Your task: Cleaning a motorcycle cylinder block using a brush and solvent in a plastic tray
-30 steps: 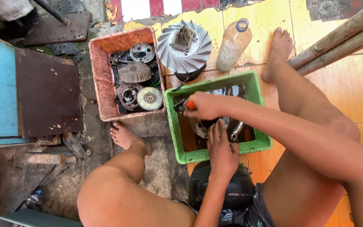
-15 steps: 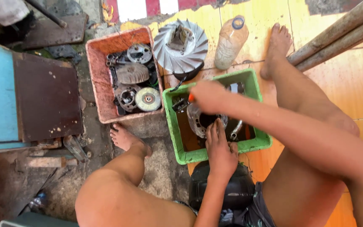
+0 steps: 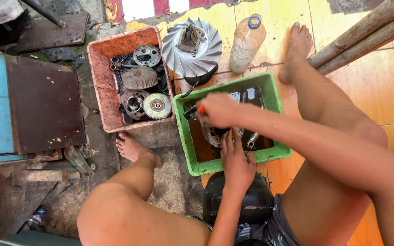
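Right hand, just left of the frame's centre, is closed around a small tool with an orange handle, whose tip peeks out at the thumb side; the working end is hidden. Below it the left hand lies palm down with fingers spread, pressing on a grey metal engine part that sits in dark liquid inside the green plastic tub. That tub stands at the middle of the frame on the seam between yellow floor tiles and rough concrete.

Just left of the tub, touching its corner, an orange-red crate holds greasy gears, a finned cover and a round pulley. Above the tub rests a silver fan-bladed disc, and beside it on the right a clear plastic bottle lies tilted. One bare foot sits below the crate, the other at the tub's upper right. Wooden poles cross the upper right corner; a blue-edged cabinet with a brown panel fills the left.
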